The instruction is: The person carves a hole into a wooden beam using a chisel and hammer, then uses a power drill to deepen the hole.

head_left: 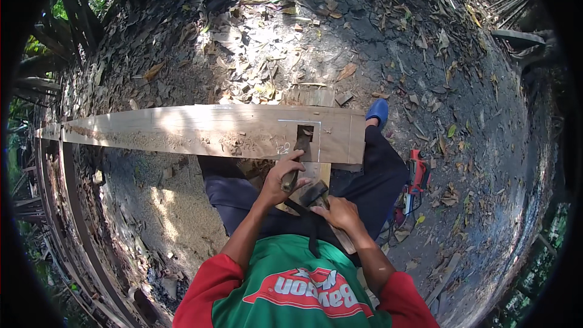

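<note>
A long pale timber plank (218, 127) lies crosswise in front of me, with wood chips, pencil marks and a squarish mortise (307, 130) near its right end. My left hand (277, 177) is wrapped round a chisel (302, 146), whose blade points up into the mortise's lower part. Below the plank, my right hand (340, 214) grips a hammer (314, 192), its dark head near the chisel's handle.
A red power tool (417, 171) lies on the ground right of my leg and blue-shod foot (377, 109). Long timber rails (76, 206) run down the left side. A short board (319, 94) sits beneath the plank. Dry leaves and scraps cover the ground.
</note>
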{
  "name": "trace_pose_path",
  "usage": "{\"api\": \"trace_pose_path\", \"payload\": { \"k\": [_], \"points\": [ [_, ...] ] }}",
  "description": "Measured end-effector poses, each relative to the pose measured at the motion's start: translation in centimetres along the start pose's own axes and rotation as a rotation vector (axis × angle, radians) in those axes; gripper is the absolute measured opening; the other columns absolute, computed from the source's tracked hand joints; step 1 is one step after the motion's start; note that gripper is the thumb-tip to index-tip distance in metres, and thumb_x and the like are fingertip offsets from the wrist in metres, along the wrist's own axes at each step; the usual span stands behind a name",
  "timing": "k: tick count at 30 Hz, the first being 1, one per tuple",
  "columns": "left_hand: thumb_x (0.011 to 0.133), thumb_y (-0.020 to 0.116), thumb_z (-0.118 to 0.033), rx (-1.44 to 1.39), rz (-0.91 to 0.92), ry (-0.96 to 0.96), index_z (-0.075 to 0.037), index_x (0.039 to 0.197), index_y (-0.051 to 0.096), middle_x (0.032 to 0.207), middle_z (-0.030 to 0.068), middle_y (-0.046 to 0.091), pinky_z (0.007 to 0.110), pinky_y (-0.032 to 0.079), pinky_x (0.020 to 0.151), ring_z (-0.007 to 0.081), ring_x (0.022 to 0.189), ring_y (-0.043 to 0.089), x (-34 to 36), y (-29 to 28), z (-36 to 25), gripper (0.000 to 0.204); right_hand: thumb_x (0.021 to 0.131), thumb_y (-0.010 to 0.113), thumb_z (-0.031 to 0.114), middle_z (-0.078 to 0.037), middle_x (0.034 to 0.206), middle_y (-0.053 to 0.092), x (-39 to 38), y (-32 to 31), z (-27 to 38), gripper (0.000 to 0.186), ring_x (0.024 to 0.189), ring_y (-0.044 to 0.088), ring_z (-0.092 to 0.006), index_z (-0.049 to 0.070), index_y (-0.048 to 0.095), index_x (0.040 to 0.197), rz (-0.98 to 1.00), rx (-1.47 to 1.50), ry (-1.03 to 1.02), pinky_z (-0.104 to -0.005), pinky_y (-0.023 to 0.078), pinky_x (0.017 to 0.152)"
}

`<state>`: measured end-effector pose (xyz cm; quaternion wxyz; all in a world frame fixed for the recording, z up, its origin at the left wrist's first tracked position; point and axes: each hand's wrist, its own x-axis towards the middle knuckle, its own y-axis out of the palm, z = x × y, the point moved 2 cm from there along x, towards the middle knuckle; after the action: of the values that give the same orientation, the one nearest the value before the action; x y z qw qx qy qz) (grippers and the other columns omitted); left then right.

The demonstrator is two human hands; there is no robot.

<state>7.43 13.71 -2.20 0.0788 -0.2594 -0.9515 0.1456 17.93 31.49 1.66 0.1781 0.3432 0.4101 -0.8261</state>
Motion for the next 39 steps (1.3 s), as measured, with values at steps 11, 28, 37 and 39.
{"api": "trace_pose_path", "payload": {
  "k": [11,28,37,39],
  "points": [
    [0.072,0.082,-0.008,-0.131,-0.002,0.013,-0.006,0.102,0.063,0.129,0.0157,0.058,0.037,0.044,0.1,0.0281,0.123,0.054,-1.0,-2.1,-2.7,0.036,0.082,0.066,0.029,-0.016,0.079,0.069,16.6,-4.4,2.1,0.023,0.072,0.068,-0.0341,0.007,0.069,0.084,-0.676,-0.297,-0.353,-0.0442,0.054,0.063],
    [0.071,0.082,-0.007,-0.229,-0.268,-0.113,-0.003,0.099,0.063,0.125,0.0163,0.061,0.036,0.047,0.096,0.0263,0.115,0.059,-7.3,-9.0,-3.0,0.034,0.076,0.062,0.02,-0.019,0.072,0.068,18.8,-3.7,4.8,0.018,0.065,0.068,-0.0324,0.005,0.069,0.067,-0.516,-0.677,-0.454,-0.0433,0.053,0.057],
    [0.071,0.082,-0.007,-0.175,-0.205,-0.12,-0.004,0.097,0.063,0.123,0.0136,0.062,0.037,0.046,0.096,0.026,0.114,0.058,-5.6,-8.6,-2.4,0.033,0.075,0.065,0.026,-0.021,0.071,0.066,18.6,-4.4,4.7,0.024,0.064,0.066,-0.0348,0.002,0.066,0.073,-0.489,-0.524,-0.517,-0.0451,0.053,0.058],
    [0.071,0.082,-0.008,-0.153,-0.209,-0.103,-0.004,0.098,0.063,0.123,0.0142,0.062,0.036,0.047,0.095,0.0264,0.113,0.059,-5.5,-8.6,-2.5,0.033,0.074,0.067,0.029,-0.021,0.07,0.065,18.3,-5.3,4.1,0.028,0.064,0.065,-0.0349,0.001,0.066,0.076,-0.458,-0.464,-0.527,-0.0446,0.052,0.057]
  ]
}}
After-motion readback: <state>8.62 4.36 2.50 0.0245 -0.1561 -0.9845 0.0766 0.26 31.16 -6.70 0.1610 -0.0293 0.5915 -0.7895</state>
